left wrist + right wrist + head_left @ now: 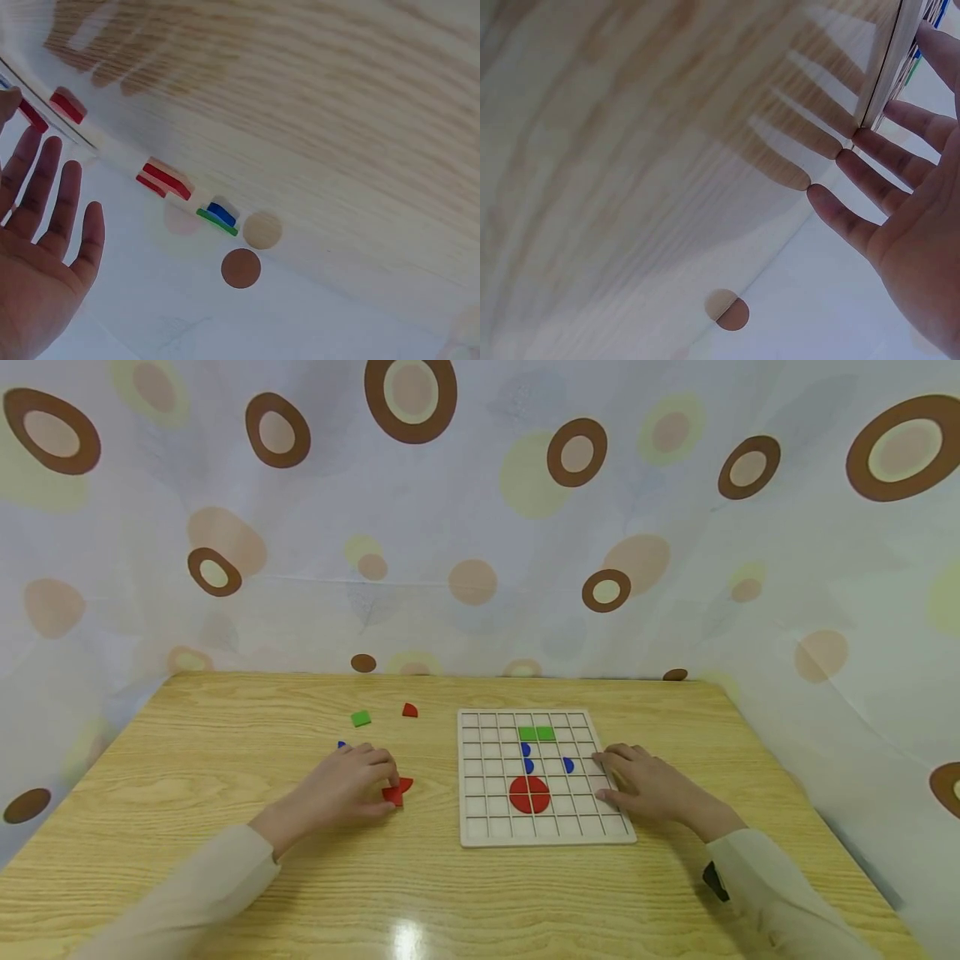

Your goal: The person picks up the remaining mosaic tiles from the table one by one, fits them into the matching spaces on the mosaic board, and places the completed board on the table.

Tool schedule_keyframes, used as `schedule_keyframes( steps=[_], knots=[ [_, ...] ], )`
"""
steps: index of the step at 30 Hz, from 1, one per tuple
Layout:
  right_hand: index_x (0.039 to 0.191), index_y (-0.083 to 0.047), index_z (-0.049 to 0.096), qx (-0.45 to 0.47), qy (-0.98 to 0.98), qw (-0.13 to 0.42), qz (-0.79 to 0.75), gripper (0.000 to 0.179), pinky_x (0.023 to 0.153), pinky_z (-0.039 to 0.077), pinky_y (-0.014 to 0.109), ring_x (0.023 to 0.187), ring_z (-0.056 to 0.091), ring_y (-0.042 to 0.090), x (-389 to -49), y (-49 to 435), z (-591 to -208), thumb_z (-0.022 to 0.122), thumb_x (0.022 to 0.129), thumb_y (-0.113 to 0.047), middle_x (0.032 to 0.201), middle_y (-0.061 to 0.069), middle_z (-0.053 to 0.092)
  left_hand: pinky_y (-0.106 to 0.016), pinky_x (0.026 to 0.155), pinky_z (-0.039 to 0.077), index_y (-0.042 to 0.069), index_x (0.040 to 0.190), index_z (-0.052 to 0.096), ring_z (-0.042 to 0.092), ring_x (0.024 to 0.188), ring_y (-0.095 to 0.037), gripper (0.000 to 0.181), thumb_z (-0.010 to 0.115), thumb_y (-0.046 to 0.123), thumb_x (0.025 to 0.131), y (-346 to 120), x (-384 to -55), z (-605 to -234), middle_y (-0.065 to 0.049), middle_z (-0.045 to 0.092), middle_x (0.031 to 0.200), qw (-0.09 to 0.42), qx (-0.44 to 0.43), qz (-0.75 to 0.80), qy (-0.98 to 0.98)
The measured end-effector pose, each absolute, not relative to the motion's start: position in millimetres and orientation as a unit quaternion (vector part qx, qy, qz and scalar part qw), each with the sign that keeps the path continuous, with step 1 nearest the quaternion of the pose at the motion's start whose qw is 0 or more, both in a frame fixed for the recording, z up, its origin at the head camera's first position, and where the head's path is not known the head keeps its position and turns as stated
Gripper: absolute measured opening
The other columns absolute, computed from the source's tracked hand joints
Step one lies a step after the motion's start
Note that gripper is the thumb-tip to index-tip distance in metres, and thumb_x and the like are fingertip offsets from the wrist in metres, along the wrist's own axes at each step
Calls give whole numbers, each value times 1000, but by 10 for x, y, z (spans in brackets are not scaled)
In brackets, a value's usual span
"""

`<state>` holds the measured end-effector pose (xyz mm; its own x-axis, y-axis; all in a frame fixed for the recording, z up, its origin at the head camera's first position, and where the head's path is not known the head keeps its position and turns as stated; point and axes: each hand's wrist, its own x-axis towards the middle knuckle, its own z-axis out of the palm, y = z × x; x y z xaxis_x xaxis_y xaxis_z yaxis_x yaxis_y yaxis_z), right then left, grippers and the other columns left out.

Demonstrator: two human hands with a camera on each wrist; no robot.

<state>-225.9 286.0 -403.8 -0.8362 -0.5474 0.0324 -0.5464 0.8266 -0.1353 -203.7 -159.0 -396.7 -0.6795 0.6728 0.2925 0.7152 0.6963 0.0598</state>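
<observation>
Wood-grain worktop [450, 902]: flat red piece [393, 796] is pinched by left grip [341, 789], white gridded board [461, 777] touched by relaxed right grip [648, 783]; pick-up seems in hand, rightward lift needed.

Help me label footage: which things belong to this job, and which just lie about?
Likely job things:
left hand
red piece at its fingertips
right hand
gridded board
coloured pieces on it
loose green piece
loose red piece
partly hidden blue piece

Just background:
patterned cloth
wooden table
</observation>
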Motion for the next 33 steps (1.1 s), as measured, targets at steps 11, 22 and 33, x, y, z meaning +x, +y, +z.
schedule_keyframes(
  steps=[11,22,33],
  knots=[
    [131,-7,47,-292,954,0,-68,56,90,39,57,116,47,39,-2265,2871,-4053,55,88,-42,128,17,48,-28,72,38,22,85,62,47,83,-8,15,68,33,78,-1266,-2062,-3919,10,58,93,107,-408,-81,-903],
    [130,-6,48,-294,953,-2,-69,55,89,41,55,115,47,39,-2265,2864,-4040,56,88,-39,127,17,49,-31,81,42,21,93,64,49,90,-11,21,66,36,79,-922,-2099,-3881,9,59,98,85,-422,-63,-900],
    [130,-5,49,-302,951,-5,-69,54,87,43,52,111,50,37,-2269,2871,-4041,56,88,-39,125,17,50,-31,84,41,22,98,64,51,95,-13,27,64,44,81,-601,-2160,-3868,8,60,101,59,-424,-48,-902]
  ],
)
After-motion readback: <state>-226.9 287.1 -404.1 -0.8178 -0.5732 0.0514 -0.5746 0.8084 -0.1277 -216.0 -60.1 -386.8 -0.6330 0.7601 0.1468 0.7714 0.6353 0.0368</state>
